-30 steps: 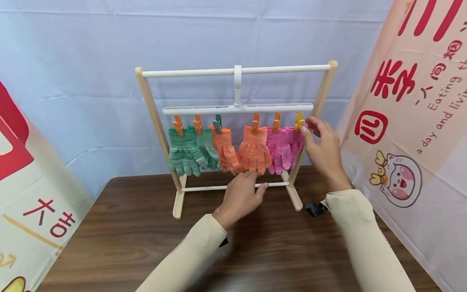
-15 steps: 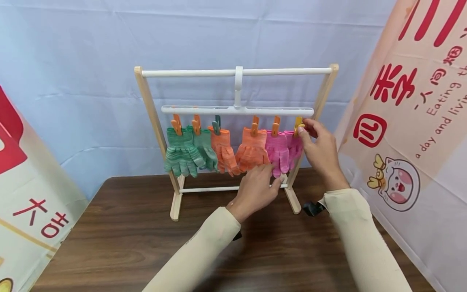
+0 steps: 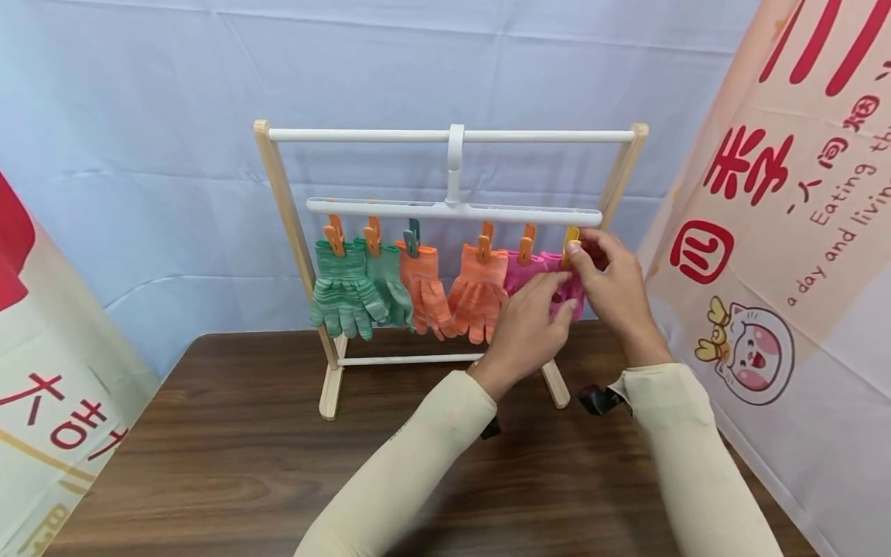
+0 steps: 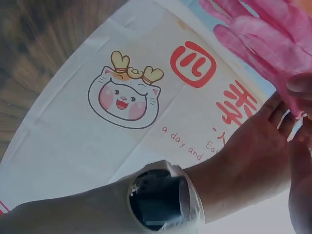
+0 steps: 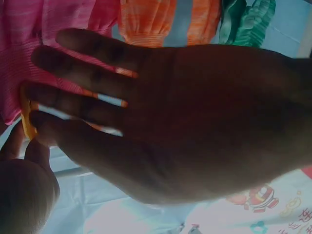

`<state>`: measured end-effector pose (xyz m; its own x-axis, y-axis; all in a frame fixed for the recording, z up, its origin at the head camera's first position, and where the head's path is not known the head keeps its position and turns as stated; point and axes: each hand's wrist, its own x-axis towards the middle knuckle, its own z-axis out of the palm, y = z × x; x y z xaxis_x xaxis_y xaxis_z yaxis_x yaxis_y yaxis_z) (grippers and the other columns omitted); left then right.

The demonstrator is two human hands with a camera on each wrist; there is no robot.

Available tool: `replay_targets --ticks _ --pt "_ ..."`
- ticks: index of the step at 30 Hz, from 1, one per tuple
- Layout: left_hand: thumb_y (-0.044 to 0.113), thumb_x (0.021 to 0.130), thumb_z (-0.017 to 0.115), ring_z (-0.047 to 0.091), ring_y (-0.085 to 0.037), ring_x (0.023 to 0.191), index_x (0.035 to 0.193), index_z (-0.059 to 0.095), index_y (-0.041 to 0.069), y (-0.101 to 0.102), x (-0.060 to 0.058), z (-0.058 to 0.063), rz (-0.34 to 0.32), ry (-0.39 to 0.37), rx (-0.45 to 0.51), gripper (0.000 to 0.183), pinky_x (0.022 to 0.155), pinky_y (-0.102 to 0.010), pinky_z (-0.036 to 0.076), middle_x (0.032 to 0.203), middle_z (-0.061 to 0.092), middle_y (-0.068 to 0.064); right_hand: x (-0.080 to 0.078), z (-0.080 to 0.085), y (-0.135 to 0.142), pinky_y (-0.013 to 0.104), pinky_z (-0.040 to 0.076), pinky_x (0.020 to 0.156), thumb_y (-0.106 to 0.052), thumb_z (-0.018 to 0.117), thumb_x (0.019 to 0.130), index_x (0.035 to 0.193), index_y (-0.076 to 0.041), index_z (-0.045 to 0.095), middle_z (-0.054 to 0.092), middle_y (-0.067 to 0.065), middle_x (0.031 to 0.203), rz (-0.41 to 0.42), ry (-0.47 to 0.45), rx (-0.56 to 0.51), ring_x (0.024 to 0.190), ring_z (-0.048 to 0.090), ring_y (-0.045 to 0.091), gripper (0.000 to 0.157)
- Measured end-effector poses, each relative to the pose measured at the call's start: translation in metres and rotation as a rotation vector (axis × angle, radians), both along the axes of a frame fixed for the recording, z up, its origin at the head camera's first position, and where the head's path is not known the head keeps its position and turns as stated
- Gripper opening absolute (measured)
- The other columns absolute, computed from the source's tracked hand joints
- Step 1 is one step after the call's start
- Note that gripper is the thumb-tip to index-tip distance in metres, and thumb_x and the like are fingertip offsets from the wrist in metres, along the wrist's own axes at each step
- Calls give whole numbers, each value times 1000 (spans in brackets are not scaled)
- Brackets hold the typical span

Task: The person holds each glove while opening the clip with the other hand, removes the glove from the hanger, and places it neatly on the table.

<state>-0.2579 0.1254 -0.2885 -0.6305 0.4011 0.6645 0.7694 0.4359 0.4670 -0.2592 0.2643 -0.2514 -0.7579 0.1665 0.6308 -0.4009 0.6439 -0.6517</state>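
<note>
In the head view my right hand (image 3: 616,298) pinches a yellow clothespin (image 3: 571,235) at the right end of a white hanger (image 3: 390,209). That clothespin sits on the cuff of the rightmost pink glove (image 3: 552,261). My left hand (image 3: 525,329) reaches up in front of the pink gloves, its fingertips close below the clothespin and partly hiding them. In the right wrist view, the left thumb and finger stand apart beside the yellow clothespin (image 5: 27,117). The left wrist view has the pink glove (image 4: 263,44) hanging close to both hands.
Green gloves (image 3: 344,286) and orange gloves (image 3: 480,286) hang from the same hanger by orange and dark teal clothespins. A wooden rack (image 3: 287,201) with a white top bar carries the hanger on the brown table (image 3: 209,464). Printed cloth (image 3: 780,255) stands at right.
My left hand has moved right and up, from below the orange glove to the pink gloves under the yellow clothespin. The right hand stays at the clothespin.
</note>
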Motion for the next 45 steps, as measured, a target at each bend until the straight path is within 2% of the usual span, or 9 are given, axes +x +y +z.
replay_targets --ticks 5,9,16,22,26,29,34,40,45 --pt "30 90 55 57 -11 97 129 48 12 4 -1 -2 134 -53 -2 43 80 -28 46 117 56 1 1 -2 0 15 43 72 -29 54 92 118 -5 57 63 11 101 41 -11 -21 84 54 10 35" --pt "34 88 54 59 -16 93 132 45 12 2 0 -5 249 -63 -34 50 76 -32 48 116 57 0 3 0 2 15 43 75 -32 53 92 119 -8 56 64 9 103 43 -25 -16 88 55 9 36" --pt "35 86 56 59 -20 81 130 46 10 2 -7 -5 331 -57 -49 51 68 -34 48 106 55 -3 7 7 4 15 43 71 -28 52 93 121 -6 54 64 13 105 64 -33 -7 87 55 15 36" --pt "31 85 59 58 -19 75 116 57 12 3 -18 -10 326 -48 -41 37 63 -35 47 96 54 -2 19 18 -3 15 43 71 -22 49 95 121 2 53 62 21 105 92 -49 -15 89 56 20 35" --pt "33 86 59 57 -15 81 115 61 16 4 -23 -11 272 -62 -37 34 69 -32 46 100 55 0 27 24 -7 16 43 73 -23 48 95 121 3 52 62 21 104 100 -47 -7 90 56 20 37" --pt "32 87 60 57 -13 84 108 66 17 4 -24 -11 218 -97 9 26 71 -30 45 97 58 3 31 28 -10 16 44 75 -22 48 95 123 4 52 61 22 105 105 -55 -16 91 56 20 38" --pt "29 87 61 58 -11 81 97 67 18 3 -26 -12 175 -173 99 16 71 -28 44 86 63 6 28 26 -9 18 45 74 -23 52 94 122 1 54 62 24 105 114 -54 -76 90 57 15 38" --pt "26 87 62 52 -7 68 93 66 18 3 -23 -13 136 -232 164 11 62 -22 41 72 58 10 30 26 -11 20 46 75 -23 55 92 118 2 59 63 25 103 89 -30 -130 92 58 11 36" --pt "21 86 63 52 -5 65 93 65 16 3 -21 -13 80 -258 214 9 58 -20 40 70 57 10 24 23 -7 19 46 74 -25 57 91 117 -1 61 67 13 96 64 -15 -173 92 57 8 36"
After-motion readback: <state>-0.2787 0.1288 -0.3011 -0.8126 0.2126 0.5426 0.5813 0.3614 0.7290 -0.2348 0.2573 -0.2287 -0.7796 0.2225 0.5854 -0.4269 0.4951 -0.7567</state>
